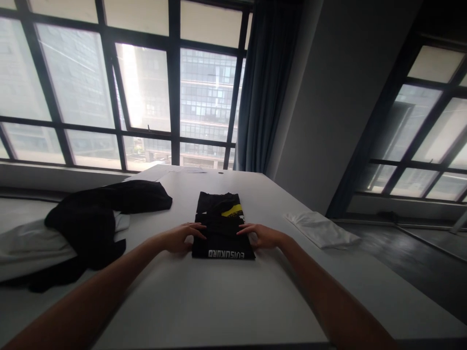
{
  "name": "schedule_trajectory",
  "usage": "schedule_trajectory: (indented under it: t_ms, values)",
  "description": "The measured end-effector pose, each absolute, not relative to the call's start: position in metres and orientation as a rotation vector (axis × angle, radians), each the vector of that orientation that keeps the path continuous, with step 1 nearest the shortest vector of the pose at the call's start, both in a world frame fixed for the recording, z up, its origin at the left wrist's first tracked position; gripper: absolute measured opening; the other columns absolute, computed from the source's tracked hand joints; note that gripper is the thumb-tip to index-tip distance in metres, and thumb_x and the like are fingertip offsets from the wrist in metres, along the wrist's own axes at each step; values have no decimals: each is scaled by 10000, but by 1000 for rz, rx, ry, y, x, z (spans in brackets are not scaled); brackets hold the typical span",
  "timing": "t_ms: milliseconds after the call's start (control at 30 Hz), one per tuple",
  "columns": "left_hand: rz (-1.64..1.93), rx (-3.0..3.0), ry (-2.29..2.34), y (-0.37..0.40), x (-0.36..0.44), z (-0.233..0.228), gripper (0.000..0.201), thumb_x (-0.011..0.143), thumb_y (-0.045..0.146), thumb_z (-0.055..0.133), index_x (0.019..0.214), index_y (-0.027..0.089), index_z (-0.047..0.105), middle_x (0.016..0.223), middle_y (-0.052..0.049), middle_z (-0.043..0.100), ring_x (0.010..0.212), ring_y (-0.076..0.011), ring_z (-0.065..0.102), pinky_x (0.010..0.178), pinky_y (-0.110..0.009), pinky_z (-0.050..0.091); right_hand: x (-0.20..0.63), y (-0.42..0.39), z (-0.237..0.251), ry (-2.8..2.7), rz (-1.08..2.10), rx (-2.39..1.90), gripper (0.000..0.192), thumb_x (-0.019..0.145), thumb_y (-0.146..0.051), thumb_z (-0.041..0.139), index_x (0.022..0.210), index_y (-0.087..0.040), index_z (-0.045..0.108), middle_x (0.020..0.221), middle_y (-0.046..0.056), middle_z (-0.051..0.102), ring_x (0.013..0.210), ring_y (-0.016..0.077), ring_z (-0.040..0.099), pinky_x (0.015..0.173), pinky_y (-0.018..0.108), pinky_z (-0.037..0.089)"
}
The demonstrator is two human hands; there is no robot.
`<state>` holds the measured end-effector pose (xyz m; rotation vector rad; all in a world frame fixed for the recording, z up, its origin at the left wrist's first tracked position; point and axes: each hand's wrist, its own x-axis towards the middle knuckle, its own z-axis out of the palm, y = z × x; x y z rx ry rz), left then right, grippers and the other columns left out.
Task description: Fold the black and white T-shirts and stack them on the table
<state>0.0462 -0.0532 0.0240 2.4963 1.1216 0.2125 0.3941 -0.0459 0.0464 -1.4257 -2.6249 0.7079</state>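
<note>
A folded black garment (222, 238) lies on the white table in front of me. Pale lettering runs upside down along its near edge, and its far part bears a yellow patch. My left hand (182, 236) is at the garment's left edge, fingers bent over the top of the cloth. Opposite it, my right hand (260, 236) holds the right edge, its fingertips on the fabric. The undersides of both hands are partly hidden, so I cannot see how far the fingers reach beneath the cloth.
On the left of the table (211, 301) lies a loose heap of black cloth (87, 223) over white-grey cloth (32, 243). A white cloth (323, 228) lies near the right edge. Paper (188, 170) rests at the far end, before the windows and a dark curtain (260, 92).
</note>
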Motion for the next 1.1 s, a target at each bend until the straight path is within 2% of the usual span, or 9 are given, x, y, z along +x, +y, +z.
schedule_trajectory:
  t_ms: [100, 200, 267, 400, 533, 700, 867, 1000, 1100]
  values:
    - [152, 2434, 1081, -52, 47, 23, 511, 742, 280, 713, 1232, 397, 630, 1544, 21, 365, 1426, -302, 293, 1135, -503, 299, 391, -46, 44, -2635, 714, -1421, 600, 652, -197, 739, 1238, -288, 652, 1501, 31, 402, 1359, 312, 385, 1115, 431, 337]
    - [302, 2477, 1109, -52, 52, 19, 371, 801, 224, 600, 1139, 342, 698, 1466, 9, 484, 1370, -262, 399, 1127, -450, 326, 385, -42, 34, -2529, 538, -1318, 347, 737, -107, 587, 1025, -223, 744, 1348, 48, 566, 1230, 255, 529, 1068, 382, 393]
    - [437, 2515, 1137, -54, 57, 19, 358, 818, 177, 517, 1089, 291, 721, 1346, -16, 604, 1260, -236, 519, 1090, -404, 373, 381, -40, 29, -2477, 447, -1235, 344, 734, -46, 504, 931, -188, 748, 1221, 59, 647, 1124, 228, 597, 1020, 350, 429]
    - [615, 2445, 1155, -60, 59, 32, 316, 846, 233, 493, 1078, 240, 708, 982, -33, 745, 901, -204, 660, 879, -334, 490, 384, -42, 38, -2419, 478, -1166, 318, 747, -89, 516, 975, -176, 719, 1032, 60, 715, 958, 229, 650, 899, 358, 488]
    - [761, 2272, 948, -72, 50, 60, 284, 854, 395, 550, 893, 157, 699, 730, -36, 680, 669, -169, 599, 644, -276, 480, 392, -56, 62, -2324, 746, -963, 208, 792, -305, 619, 911, -155, 700, 883, 57, 714, 815, 226, 653, 742, 345, 529]
    - [1007, 1884, 781, -78, 57, 74, 449, 780, 572, 630, 895, 140, 674, 709, -24, 652, 666, -170, 591, 626, -291, 491, 385, -62, 73, -1989, 1032, -767, 448, 742, -551, 697, 952, -156, 689, 904, 56, 715, 893, 250, 657, 843, 407, 533]
    - [1052, 1612, 1084, -58, 70, 43, 595, 686, 674, 655, 940, 136, 638, 706, -34, 680, 659, -204, 642, 560, -303, 501, 375, -39, 41, -1844, 987, -977, 498, 734, -557, 689, 1017, -148, 666, 915, 73, 715, 869, 252, 671, 796, 405, 546]
    - [907, 1566, 1263, -50, 71, 24, 627, 638, 498, 776, 1120, 152, 574, 700, 1, 675, 623, -167, 631, 525, -261, 477, 367, -27, 17, -1923, 731, -1256, 384, 791, -434, 631, 1012, -121, 662, 820, 78, 705, 762, 217, 660, 727, 351, 533]
    - [864, 1515, 1295, -54, 69, 30, 699, 590, 320, 825, 1197, 159, 517, 716, 13, 664, 668, -192, 662, 560, -283, 515, 361, -30, 18, -1940, 659, -1304, 352, 817, -369, 599, 1061, -119, 636, 786, 66, 697, 725, 197, 649, 688, 314, 517]
